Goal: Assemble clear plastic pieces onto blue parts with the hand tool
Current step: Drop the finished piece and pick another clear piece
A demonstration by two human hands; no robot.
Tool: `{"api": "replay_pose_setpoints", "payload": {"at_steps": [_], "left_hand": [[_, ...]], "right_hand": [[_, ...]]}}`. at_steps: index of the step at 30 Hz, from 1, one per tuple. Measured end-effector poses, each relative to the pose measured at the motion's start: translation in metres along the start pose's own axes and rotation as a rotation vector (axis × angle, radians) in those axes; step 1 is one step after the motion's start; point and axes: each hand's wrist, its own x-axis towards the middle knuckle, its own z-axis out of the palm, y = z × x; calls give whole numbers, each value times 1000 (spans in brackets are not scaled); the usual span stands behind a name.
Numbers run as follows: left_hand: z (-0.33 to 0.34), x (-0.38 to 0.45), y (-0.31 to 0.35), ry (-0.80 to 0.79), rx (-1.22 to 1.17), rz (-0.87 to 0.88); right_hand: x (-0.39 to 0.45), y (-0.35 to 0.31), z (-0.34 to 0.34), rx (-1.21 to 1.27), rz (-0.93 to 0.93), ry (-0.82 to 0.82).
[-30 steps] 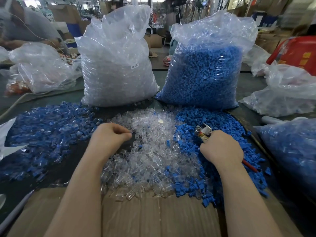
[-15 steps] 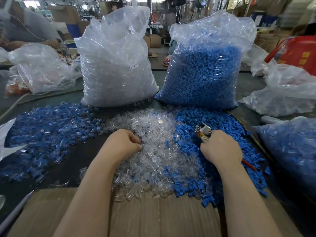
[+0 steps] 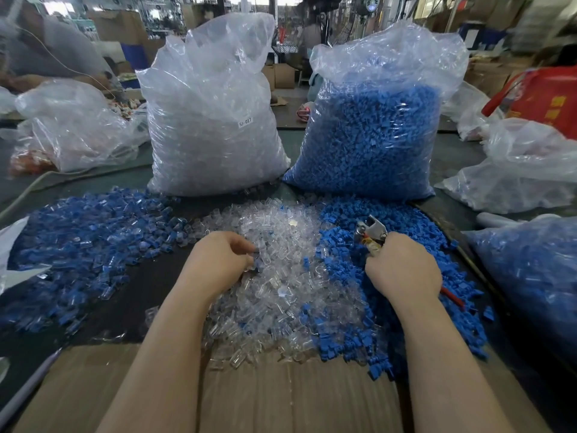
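Cardboard (image 3: pixel 281 398) lies nearest us at the bottom centre, both forearms reaching over it. Our left hand (image 3: pixel 218 262) has slid rightward from the bare dark desk (image 3: pixel 137 295) at the pile's left edge into the clear pieces (image 3: pixel 281 276) at centre frame; its fingers are now curled, pinching what looks like a small blue part with a clear piece, though it is too small to be sure. Our right hand (image 3: pixel 402 270) has hardly moved: it stays wrapped round the tool (image 3: pixel 370 231), whose metal head pokes out above the knuckles and red handle tip below the wrist, over the blue parts (image 3: pixel 406 232) at right. We judge the pick-up is done or nearly so, and bringing the pieces to the tool comes next. Left of centre spreads the heap of assembled pieces (image 3: pixel 81 239). Farther back stand the clear bag (image 3: pixel 212 120) and the blue bag (image 3: pixel 374 129), with more bags at both edges.
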Motion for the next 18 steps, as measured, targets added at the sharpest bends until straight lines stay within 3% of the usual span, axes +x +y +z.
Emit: {"api": "replay_pose_setpoints", "payload": {"at_steps": [7, 13, 18], "left_hand": [[6, -8, 14, 25, -218, 99], [26, -21, 43, -101, -204, 350], [42, -28, 56, -53, -231, 434]], "right_hand": [[1, -6, -1, 179, -119, 7], [-2, -15, -8, 563, -230, -86], [-11, -23, -14, 785, -320, -157]]}}
